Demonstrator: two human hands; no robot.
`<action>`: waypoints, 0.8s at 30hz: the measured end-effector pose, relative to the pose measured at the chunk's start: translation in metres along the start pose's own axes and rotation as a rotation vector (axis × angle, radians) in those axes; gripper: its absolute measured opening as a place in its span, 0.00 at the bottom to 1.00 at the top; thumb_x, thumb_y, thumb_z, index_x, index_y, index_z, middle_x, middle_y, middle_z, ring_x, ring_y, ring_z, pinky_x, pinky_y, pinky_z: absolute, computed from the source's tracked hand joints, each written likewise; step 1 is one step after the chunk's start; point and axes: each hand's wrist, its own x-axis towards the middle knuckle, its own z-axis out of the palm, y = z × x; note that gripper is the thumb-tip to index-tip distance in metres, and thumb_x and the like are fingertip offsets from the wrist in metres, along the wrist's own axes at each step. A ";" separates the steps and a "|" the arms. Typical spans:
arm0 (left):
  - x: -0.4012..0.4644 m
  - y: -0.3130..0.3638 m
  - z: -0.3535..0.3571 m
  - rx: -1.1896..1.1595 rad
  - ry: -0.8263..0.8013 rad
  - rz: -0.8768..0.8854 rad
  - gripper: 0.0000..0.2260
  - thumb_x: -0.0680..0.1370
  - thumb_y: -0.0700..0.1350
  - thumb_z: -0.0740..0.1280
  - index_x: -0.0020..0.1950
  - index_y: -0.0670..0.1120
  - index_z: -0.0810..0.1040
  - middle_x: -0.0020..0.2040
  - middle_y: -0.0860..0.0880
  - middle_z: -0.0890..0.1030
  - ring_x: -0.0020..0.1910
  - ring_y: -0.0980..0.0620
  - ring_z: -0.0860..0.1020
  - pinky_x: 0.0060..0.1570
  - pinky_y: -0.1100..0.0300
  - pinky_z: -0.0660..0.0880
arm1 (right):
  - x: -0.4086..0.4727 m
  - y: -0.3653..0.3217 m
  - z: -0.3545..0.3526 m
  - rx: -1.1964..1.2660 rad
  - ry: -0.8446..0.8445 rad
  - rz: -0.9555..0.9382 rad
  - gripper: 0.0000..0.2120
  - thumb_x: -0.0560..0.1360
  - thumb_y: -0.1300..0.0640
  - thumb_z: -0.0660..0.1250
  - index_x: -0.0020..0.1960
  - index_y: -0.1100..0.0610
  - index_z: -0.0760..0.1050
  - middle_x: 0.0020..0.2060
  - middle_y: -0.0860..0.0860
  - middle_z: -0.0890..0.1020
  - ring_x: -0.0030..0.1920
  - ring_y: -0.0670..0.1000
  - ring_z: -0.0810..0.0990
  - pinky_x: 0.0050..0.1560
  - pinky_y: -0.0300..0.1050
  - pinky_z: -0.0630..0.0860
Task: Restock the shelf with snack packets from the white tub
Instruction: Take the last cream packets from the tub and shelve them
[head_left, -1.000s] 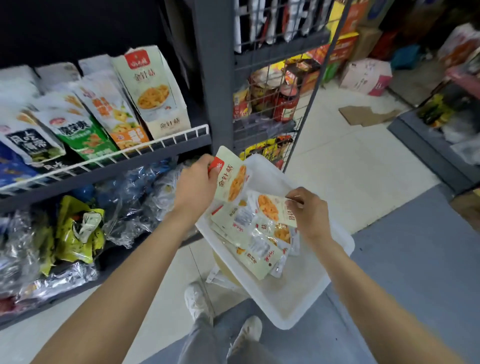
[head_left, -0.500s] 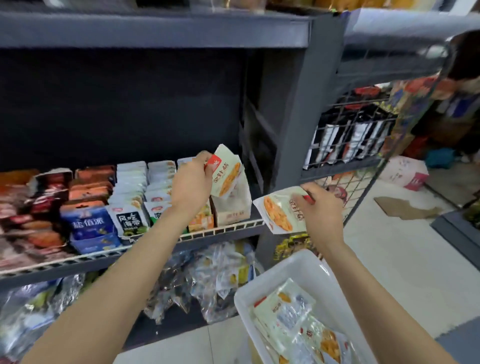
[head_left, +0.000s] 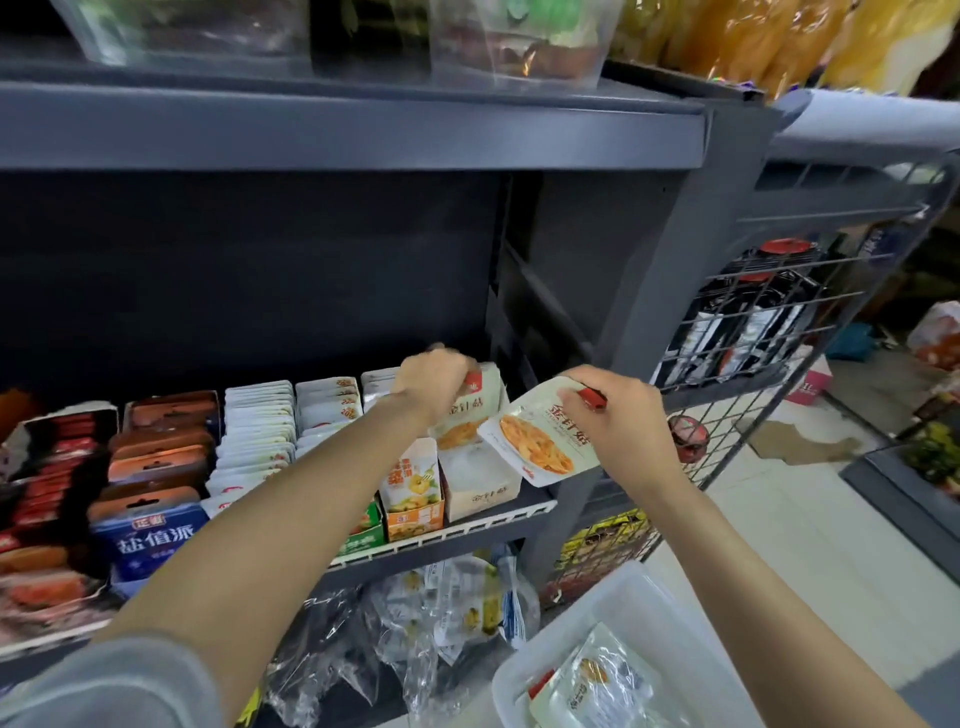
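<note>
The left hand is gripping a cream enoki-mushroom packet by its top and lowering it into the open display carton at the right end of the middle shelf. The right hand is pinching a second enoki packet by its red-tabbed corner, holding it tilted just beside the carton, over the shelf's right edge. The white tub is sitting below right, with more packets lying in it.

The main risk is the first packet catching on the carton's rim and folding, or tipping the light carton forward over the white wire rail. The left hand's fingers are blurred, so how firmly they are closing is hard to judge. The right-hand packet, dangling from one corner, is likely to slip and fall past the shelf edge, probably towards the tub or floor. Crowding both hands at one carton is inviting a knock against the neighbouring orange box.
</note>
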 end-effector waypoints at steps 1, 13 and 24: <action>0.003 -0.003 0.003 -0.010 -0.021 0.026 0.12 0.79 0.41 0.62 0.60 0.51 0.77 0.54 0.47 0.77 0.58 0.46 0.72 0.49 0.55 0.69 | 0.004 -0.001 0.002 -0.013 -0.008 -0.009 0.07 0.76 0.58 0.64 0.48 0.52 0.80 0.37 0.46 0.82 0.37 0.45 0.77 0.35 0.42 0.73; 0.011 -0.050 0.010 -0.449 -0.196 -0.094 0.21 0.78 0.43 0.64 0.71 0.47 0.66 0.64 0.45 0.75 0.62 0.47 0.73 0.62 0.55 0.70 | 0.069 -0.022 0.032 -0.164 -0.170 -0.089 0.05 0.77 0.54 0.64 0.47 0.48 0.80 0.40 0.48 0.83 0.41 0.49 0.79 0.38 0.46 0.75; 0.008 -0.055 0.004 -0.630 -0.201 -0.076 0.12 0.80 0.39 0.59 0.62 0.45 0.76 0.58 0.47 0.79 0.51 0.55 0.74 0.49 0.65 0.67 | 0.098 -0.037 0.072 -0.335 -0.560 -0.261 0.07 0.76 0.55 0.65 0.49 0.51 0.82 0.47 0.47 0.80 0.48 0.49 0.78 0.48 0.47 0.74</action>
